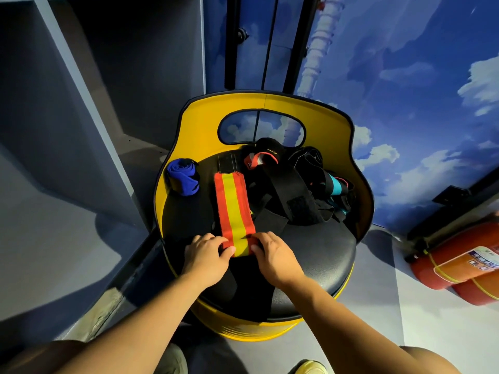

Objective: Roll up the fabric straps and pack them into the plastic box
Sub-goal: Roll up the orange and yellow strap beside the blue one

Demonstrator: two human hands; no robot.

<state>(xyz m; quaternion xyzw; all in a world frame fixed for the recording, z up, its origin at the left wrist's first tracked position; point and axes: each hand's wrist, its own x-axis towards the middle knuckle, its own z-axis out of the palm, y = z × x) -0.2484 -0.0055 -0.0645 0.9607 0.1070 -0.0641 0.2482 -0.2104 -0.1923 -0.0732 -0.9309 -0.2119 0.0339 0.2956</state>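
While lying flat on the black seat [318, 255], orange-yellow strap's [233, 203] near end, left hand [206, 256] and right hand [272, 255] both pinching it.

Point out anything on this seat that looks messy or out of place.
The black straps at the back right lie in a tangled heap, with a teal strap caught in it. Only the blue roll at the left looks finished. No plastic box is in view. Both hands are rolling the red-yellow strap's near end.

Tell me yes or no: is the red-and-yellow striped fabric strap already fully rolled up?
No: the red-and-yellow striped fabric strap lies mostly flat along the black seat, with both hands at its near end.
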